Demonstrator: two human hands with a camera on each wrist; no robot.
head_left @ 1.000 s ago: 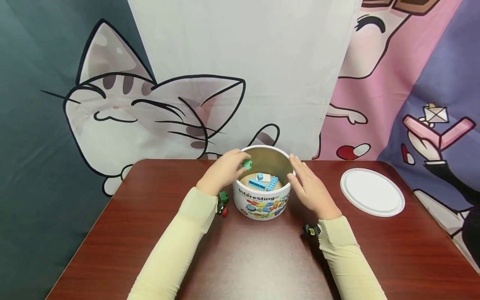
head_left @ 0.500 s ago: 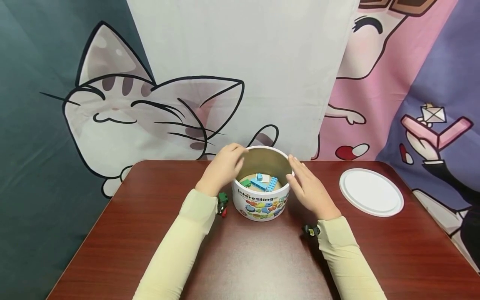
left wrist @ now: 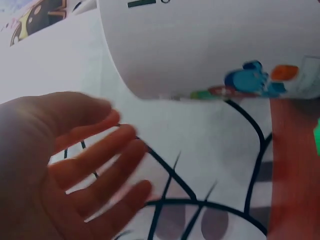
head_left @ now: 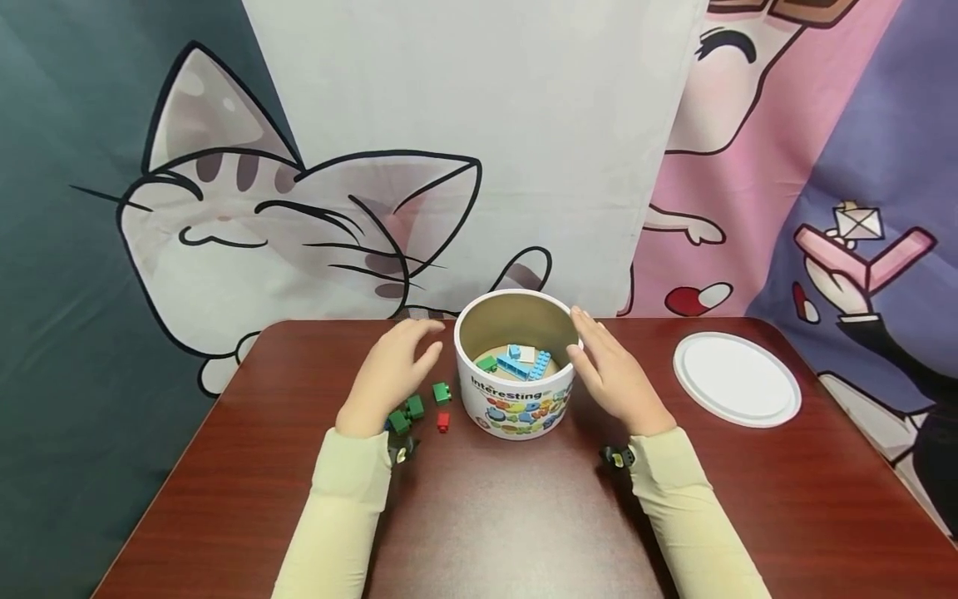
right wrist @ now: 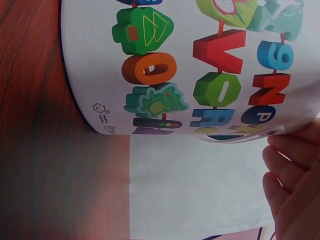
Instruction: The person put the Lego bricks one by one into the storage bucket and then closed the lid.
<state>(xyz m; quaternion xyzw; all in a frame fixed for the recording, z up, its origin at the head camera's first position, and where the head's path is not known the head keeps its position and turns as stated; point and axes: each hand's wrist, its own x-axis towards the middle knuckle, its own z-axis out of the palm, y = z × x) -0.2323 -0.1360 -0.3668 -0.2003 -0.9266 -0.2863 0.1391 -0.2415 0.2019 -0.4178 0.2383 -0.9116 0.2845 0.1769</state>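
A white round tub (head_left: 516, 408) with colourful print stands on the table. Inside it lie light blue bricks (head_left: 540, 364), a white brick (head_left: 526, 354) and a green brick (head_left: 486, 363). My left hand (head_left: 385, 374) hovers left of the tub, over loose green bricks (head_left: 415, 406), and holds nothing. Its fingers are loosely bent and apart from the tub in the left wrist view. My right hand (head_left: 617, 374) rests its straight fingers against the tub's right rim. In the right wrist view, those fingers (right wrist: 285, 160) lie along the printed wall.
A red brick (head_left: 443, 422) and another green brick (head_left: 441, 393) lie just left of the tub. A round white lid (head_left: 737, 379) lies flat at the right of the brown table (head_left: 509, 532). Behind the table hangs a cartoon cat backdrop (head_left: 224, 274).
My left hand let a green brick drop into the tub, then moved left and down, away from the rim, uncovering the loose bricks. My right hand stays at the rim.
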